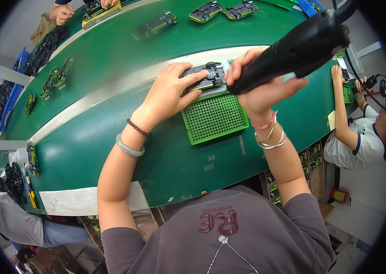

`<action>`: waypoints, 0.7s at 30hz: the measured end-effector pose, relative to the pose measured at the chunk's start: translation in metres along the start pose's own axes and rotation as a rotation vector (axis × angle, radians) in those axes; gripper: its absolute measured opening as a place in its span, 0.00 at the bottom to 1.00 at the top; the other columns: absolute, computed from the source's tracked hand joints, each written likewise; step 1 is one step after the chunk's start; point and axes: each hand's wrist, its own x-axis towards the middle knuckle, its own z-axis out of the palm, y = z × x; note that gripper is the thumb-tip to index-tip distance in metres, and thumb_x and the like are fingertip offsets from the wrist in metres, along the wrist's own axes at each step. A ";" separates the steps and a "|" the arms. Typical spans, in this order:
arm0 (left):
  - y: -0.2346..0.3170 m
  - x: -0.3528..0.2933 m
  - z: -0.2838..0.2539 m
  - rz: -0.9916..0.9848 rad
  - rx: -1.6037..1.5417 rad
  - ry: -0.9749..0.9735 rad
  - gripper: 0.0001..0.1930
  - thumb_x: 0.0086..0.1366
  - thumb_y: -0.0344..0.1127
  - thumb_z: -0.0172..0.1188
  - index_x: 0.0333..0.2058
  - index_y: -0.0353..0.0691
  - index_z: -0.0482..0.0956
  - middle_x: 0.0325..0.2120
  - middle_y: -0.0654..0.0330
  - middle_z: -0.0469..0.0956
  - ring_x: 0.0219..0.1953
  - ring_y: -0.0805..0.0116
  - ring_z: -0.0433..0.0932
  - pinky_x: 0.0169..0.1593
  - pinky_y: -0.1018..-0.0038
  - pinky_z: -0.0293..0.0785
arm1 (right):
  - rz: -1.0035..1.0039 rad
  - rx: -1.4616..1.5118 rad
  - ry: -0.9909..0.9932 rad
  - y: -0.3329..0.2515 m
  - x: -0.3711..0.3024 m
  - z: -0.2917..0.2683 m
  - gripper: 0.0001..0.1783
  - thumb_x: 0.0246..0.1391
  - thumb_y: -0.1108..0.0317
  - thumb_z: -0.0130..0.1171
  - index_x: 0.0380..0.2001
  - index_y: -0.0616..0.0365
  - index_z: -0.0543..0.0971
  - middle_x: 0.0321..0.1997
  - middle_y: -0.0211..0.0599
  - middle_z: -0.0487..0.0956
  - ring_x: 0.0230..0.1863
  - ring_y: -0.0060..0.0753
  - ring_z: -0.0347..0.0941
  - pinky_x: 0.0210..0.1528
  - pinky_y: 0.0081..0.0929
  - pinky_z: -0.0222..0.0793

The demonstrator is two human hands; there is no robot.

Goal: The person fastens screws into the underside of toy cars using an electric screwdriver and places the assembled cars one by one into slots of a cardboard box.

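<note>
An upside-down toy car with a black underside and yellow-green edges lies at the middle of the green worktable. My left hand holds it from the left, with the fingers over its far side and underside and the thumb along its near edge. In my right hand is a black electric screwdriver, gripped around its body and slanting down to the left. Its lower end is at the car's right end; the bit is hidden. A green perforated basket sits just on the near side of the car.
Several toy cars lie across the far side and left of the table. Blue bins of black parts line the left edge. Co-workers' hands work at the far left, and another person sits right. A cable hangs at right.
</note>
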 end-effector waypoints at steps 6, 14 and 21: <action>0.000 -0.004 0.002 -0.023 -0.005 -0.028 0.23 0.52 0.35 0.62 0.49 0.49 0.73 0.44 0.52 0.69 0.48 0.53 0.68 0.52 0.63 0.65 | 0.026 -0.116 0.063 0.018 -0.020 -0.003 0.55 0.31 0.13 0.23 0.24 0.63 0.66 0.14 0.38 0.67 0.14 0.33 0.66 0.18 0.26 0.66; -0.001 -0.004 0.004 0.005 0.021 0.020 0.20 0.52 0.36 0.62 0.46 0.49 0.75 0.43 0.52 0.70 0.46 0.54 0.69 0.48 0.64 0.67 | 0.058 -0.152 0.036 0.024 -0.022 -0.008 0.55 0.30 0.13 0.24 0.24 0.63 0.67 0.14 0.38 0.67 0.15 0.33 0.66 0.18 0.26 0.65; 0.001 -0.004 0.000 -0.005 0.020 0.012 0.20 0.53 0.36 0.61 0.47 0.49 0.75 0.43 0.52 0.70 0.46 0.54 0.69 0.48 0.63 0.66 | 0.028 -0.109 -0.017 0.031 -0.025 -0.006 0.50 0.36 0.18 0.35 0.27 0.63 0.68 0.18 0.33 0.67 0.15 0.26 0.65 0.17 0.21 0.61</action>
